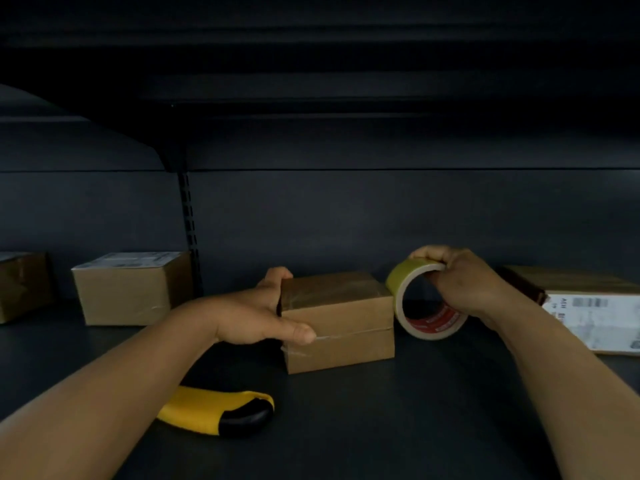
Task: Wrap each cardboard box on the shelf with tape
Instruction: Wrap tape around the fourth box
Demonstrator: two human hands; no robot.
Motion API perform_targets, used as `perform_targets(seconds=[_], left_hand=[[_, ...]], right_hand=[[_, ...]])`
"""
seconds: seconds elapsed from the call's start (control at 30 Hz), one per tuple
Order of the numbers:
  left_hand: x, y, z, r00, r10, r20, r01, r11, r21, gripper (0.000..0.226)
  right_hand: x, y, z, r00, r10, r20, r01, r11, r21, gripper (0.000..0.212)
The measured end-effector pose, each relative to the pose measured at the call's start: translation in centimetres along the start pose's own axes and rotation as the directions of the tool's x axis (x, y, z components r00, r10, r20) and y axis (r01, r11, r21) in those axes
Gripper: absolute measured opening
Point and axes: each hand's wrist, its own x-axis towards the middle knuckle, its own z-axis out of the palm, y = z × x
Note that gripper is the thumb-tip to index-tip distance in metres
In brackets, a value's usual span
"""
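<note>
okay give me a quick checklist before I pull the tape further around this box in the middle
1. Small brown cardboard box steadied: ok, the left hand grips its left side, thumb on the front face.
2. Yellowish tape roll with the white core held: ok, the right hand grips its top edge, right of the box.
3. Tape attached to the box: ok, a clear band crosses the front, though how it joins the roll cannot be told.
4. Yellow and black cutter in reach: ok, lying on the dark shelf beside the left forearm.
5. Band fully closed behind the box: cannot tell, the back is hidden.
</note>
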Motion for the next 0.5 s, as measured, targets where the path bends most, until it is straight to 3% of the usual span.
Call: perform_targets(seconds=[0.13,0.27,0.5], left_hand=[[-0.3,3.1,-0.9,0.987,-0.154,0.032,0.125,0.893,0.433,0.114],[1.5,7.6,0.7,0.979,-0.198,0.052,0.134,0.811,0.570,0.123],[4.7,9.1,2.7,1.000,-0.006,0.003,0.003,0.771,0.637,0.106]], right_hand=[[0.1,0.0,0.1,1.000,-0.028,0.007,0.028,0.999,-0.022,0.041],[0.0,-0.3,0.5,0.999,-0.049,0.016,0.050,0.998,-0.031,0.045],[-0.1,0.2,0.4,0.997,-0.078,0.018,0.079,0.996,-0.052,0.043]])
